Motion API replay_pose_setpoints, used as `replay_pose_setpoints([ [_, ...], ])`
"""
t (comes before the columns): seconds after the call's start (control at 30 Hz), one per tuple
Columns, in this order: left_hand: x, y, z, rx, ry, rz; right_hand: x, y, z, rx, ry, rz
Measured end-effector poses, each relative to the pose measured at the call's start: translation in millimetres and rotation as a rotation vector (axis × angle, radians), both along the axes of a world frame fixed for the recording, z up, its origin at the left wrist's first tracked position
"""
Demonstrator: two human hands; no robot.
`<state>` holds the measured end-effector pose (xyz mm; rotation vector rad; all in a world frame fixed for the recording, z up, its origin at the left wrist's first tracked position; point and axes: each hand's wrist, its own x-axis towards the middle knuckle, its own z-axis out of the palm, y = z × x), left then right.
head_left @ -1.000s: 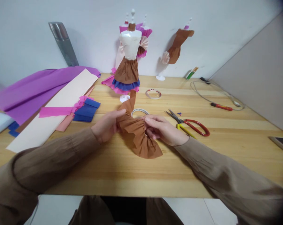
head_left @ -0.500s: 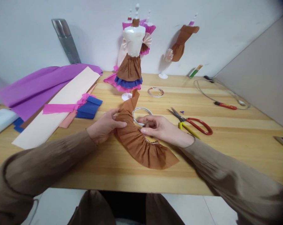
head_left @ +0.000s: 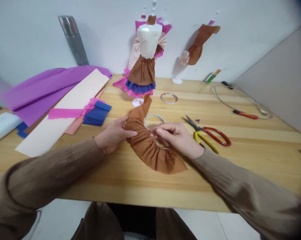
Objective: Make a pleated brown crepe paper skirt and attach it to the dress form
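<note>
Gripping the brown ruffle [head_left: 150,150] over the table [head_left: 110,183], we held its left side in our left hand [head_left: 113,135]; our right hand [head_left: 179,136], nearer the white ring [head_left: 154,115], pinched its gathered inner edge, its long axis curving round the ring's left.

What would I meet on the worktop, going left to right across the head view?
Cream paper strip, left hand, gathered brown paper, right hand, red-handled scissors, red rod-shaped tool.
</note>
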<state>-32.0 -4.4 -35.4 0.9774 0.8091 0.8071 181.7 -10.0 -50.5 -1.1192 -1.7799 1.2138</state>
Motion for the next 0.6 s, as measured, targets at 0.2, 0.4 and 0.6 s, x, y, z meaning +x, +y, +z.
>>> replay_pose_setpoints([
  [0.2, 0.5, -0.2, -0.8, -0.034, 0.008, 0.011, -6.4, 0.3, 1.7, 0.032, 0.027, -0.179],
  [0.4, -1.6, 0.6, 2.0, -0.051, 0.084, 0.044, -2.1, 0.8, -1.4, -0.134, 0.162, -0.203],
  [0.6, -5.7, 0.9, 2.7, 0.016, 0.299, 0.069, 3.0, -3.8, 8.2, 0.221, -0.160, -0.058],
])
